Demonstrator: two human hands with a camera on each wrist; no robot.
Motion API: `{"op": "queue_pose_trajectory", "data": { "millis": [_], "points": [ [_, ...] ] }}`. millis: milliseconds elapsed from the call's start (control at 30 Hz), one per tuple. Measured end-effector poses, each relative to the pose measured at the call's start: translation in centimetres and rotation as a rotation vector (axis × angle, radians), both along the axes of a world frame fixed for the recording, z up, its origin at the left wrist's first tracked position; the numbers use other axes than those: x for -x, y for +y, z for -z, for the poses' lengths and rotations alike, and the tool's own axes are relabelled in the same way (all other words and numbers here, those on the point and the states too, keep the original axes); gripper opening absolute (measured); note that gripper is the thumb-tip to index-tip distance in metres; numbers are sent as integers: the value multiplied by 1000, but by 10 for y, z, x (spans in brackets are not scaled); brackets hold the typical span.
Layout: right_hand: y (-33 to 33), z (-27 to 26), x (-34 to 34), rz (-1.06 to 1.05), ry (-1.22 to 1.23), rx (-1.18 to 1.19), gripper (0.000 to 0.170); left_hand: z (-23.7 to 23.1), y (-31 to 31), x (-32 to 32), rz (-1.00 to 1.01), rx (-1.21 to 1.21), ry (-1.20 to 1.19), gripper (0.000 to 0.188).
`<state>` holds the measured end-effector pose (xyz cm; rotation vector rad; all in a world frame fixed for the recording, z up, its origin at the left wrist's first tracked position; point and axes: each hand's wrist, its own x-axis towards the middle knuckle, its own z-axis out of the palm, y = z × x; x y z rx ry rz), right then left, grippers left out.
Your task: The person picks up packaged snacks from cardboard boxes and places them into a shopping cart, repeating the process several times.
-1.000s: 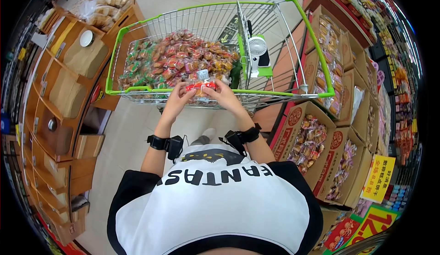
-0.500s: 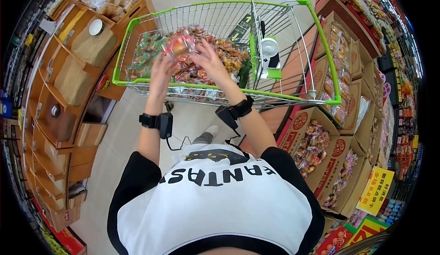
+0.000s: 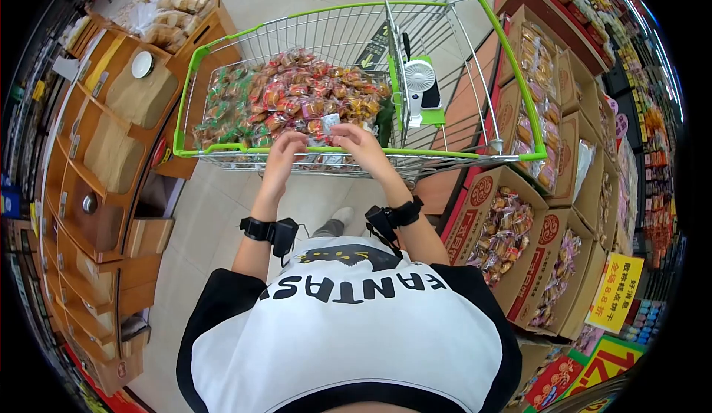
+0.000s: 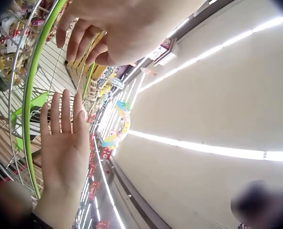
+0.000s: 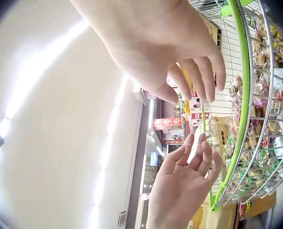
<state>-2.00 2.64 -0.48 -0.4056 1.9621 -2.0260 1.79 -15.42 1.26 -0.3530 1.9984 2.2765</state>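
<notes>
A shopping cart [image 3: 297,18] with a green rim holds a heap of wrapped snacks [image 3: 297,94], green packs at its left and red and yellow ones toward the right. The left hand [image 3: 282,162] is at the cart's near rim, empty, fingers loosely bent. Across a small gap the right hand [image 3: 365,153] is likewise empty. In the left wrist view the right hand [image 4: 65,148] shows its palm with fingers nearly straight. In the right wrist view the left hand [image 5: 179,191] has relaxed, slightly bent fingers.
A white fan [image 3: 419,77] stands in the cart's divided-off end. Wooden shelves [image 3: 81,168] line the left. Cardboard boxes of packaged snacks [image 3: 500,235] and a yellow sign [image 3: 614,293] are at the right.
A wrapped red pack, between both hands one second ago, was above the heap half a second ago. It has left the hands, which have moved back to the near rim.
</notes>
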Motion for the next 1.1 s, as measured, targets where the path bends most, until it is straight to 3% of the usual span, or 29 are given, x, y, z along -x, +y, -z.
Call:
{"op": "queue_pose_trajectory", "data": {
  "millis": [167,300,433,800,1100],
  "points": [
    [19,-3,-12,16,82,-78,26,-2,28,-1,267,12,6,15],
    [38,-23,-27,2,10,-110,25,-7,57,3,417,25,18,15],
    [61,-15,-39,65,6,-22,25,-6,82,10,561,34,95,15],
    [133,-3,-85,443,-32,-131,27,-12,150,14,929,57,64,16],
    [179,-16,-133,741,-61,-188,28,-7,208,8,1198,-66,59,17]
  ]
}}
